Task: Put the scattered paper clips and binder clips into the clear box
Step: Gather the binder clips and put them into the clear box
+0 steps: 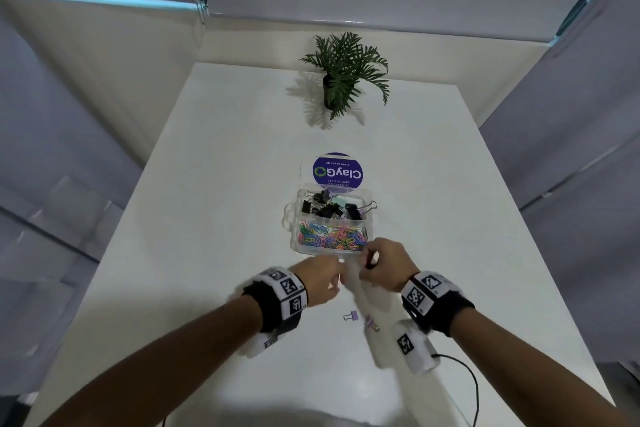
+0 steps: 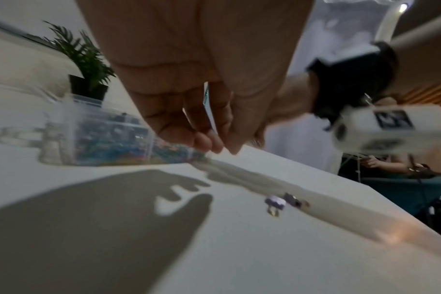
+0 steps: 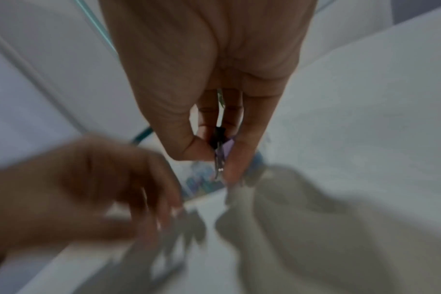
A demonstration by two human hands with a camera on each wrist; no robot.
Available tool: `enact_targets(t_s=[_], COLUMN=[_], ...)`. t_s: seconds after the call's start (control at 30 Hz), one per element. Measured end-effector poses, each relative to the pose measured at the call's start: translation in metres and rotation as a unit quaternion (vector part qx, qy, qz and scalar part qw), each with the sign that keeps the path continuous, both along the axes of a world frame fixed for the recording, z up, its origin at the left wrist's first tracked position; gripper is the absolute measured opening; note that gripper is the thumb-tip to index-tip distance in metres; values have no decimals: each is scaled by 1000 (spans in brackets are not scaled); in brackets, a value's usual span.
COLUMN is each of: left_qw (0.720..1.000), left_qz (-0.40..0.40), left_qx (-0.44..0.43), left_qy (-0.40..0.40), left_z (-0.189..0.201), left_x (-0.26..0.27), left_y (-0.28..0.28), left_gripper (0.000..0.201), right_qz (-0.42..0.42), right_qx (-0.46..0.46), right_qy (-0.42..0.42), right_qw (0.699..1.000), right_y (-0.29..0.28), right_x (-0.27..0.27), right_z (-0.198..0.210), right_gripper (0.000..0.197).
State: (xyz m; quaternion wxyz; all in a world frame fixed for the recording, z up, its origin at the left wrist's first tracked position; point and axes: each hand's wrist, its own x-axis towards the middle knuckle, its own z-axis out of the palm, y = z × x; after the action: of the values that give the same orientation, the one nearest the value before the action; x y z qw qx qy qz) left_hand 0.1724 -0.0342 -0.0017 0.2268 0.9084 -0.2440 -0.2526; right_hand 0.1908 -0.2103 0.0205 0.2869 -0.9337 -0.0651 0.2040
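The clear box (image 1: 295, 243) stands mid-table, with black and pastel binder clips in its far compartment and colourful paper clips in the near one. My right hand (image 1: 367, 258) hovers at the box's near right corner. In the right wrist view it (image 3: 220, 159) pinches a purple binder clip (image 3: 226, 148) together with a black one (image 3: 219, 135). My left hand (image 1: 334, 282) hangs just left of it, its fingertips (image 2: 215, 146) bunched against the thumb; anything it may hold is hidden. Two purple binder clips (image 1: 352, 315) (image 1: 370, 322) lie on the table below my hands.
A potted plant (image 1: 341, 76) stands at the table's far end. A round purple sticker (image 1: 337, 172) lies just beyond the box. A black cable (image 1: 464, 367) trails from my right wrist over the near right table. A seated person (image 2: 380, 163) is past the table's edge.
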Motion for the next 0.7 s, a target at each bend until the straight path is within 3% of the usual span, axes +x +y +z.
enact_targets(t_s=[0.1, 0.23, 0.43, 0.6, 0.7], left_qw=[998, 995, 995, 996, 999], left_qz=[-41, -84, -77, -70, -32], left_qx=[6, 12, 18, 30, 0], left_qy=[39, 56, 56, 51, 43], left_z=[-7, -14, -14, -15, -18], left_x=[-11, -18, -19, -19, -17], left_y=[-11, -27, -33, -24, -15], left_gripper=[31, 41, 22, 21, 18], right_qz=[-12, -42, -59, -77, -77], right_qx=[45, 53, 45, 51, 60], right_qy=[-40, -58, -67, -89, -77], right_qw=[998, 996, 995, 992, 992], right_y=[7, 18, 36, 37, 30], right_x=[26, 63, 94, 98, 92], right_z=[23, 40, 33, 24, 18], right_gripper=[26, 15, 1, 23, 26])
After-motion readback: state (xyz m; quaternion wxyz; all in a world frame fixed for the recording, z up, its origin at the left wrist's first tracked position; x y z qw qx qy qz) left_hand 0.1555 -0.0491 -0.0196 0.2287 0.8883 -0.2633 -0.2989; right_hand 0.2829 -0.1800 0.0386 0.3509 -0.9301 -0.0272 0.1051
